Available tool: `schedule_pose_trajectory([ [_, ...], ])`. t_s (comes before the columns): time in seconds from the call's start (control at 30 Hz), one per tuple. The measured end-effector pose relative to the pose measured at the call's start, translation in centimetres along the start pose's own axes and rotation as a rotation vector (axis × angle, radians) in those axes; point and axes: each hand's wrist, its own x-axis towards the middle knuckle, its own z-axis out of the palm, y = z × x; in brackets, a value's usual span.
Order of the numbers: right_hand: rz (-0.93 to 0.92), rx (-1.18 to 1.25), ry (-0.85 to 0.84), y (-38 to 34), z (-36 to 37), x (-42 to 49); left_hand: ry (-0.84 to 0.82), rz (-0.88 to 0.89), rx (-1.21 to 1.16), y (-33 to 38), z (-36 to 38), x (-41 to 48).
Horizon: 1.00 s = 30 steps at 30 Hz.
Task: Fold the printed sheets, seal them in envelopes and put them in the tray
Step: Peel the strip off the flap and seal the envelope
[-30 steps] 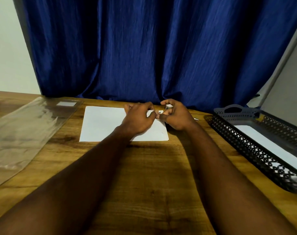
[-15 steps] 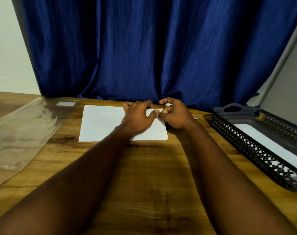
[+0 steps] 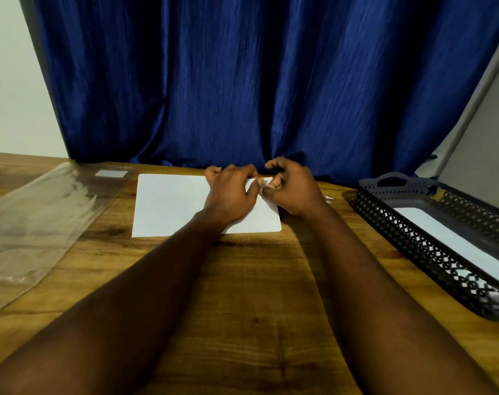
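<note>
- Wooden table [image 3: 242,295]: brown grain, carries every item below
- Sheet [image 3: 171,206]: white, lies flat on the table at centre, towards the far edge; both hands sit over its far right part
- Left hand [image 3: 231,195]: rests on the sheet, fingers curled, thumb and forefinger pinched together at a small item [image 3: 264,183]
- Right hand [image 3: 294,192]: just beside the left hand, fingers curled, forefinger arched up, fingertips meeting the same small item from the right
- Small item: pale with a slight glint, held between the two hands above the sheet's far right corner; too small to identify
- Tray [image 3: 396,223]: black openwork mesh with a handle at its far end, on the table to the right, well apart from the sheet
- Paper [image 3: 456,246]: white, lies flat inside the tray; whether it is an envelope cannot be told
- Sleeve [image 3: 43,212]: clear plastic, lies flat on the table to the left of the sheet, with a white label [image 3: 111,174] at its far end
- Metal tip [image 3: 329,197]: small, silvery, on the table just right of the right wrist
- Curtain [image 3: 242,81]: deep blue, pleated, hangs behind the table
- Board [image 3: 484,138]: grey, leans at far right behind the tray
</note>
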Motion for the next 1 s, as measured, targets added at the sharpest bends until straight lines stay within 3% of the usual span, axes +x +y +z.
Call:
schedule_pose_trajectory([
  [0.1,-0.009,-0.091,0.082,0.4,0.0,0.1,0.027,-0.015,-0.001,-0.2,0.1,0.0],
  [0.23,0.070,-0.020,0.112,0.6,-0.1,0.0,0.039,-0.027,-0.003,-0.4,0.2,0.0],
  [0.43,0.201,0.502,-0.166,0.6,0.0,-0.6,0.054,-0.023,-0.018,-0.3,0.3,0.1],
  [0.63,0.300,0.760,-0.232,0.8,0.4,-0.7,0.078,-0.049,-0.036,-0.3,0.4,0.2],
  [1.0,0.348,0.774,-0.254,0.2,0.2,-0.9,0.053,-0.099,-0.015,-0.2,0.4,0.4],
])
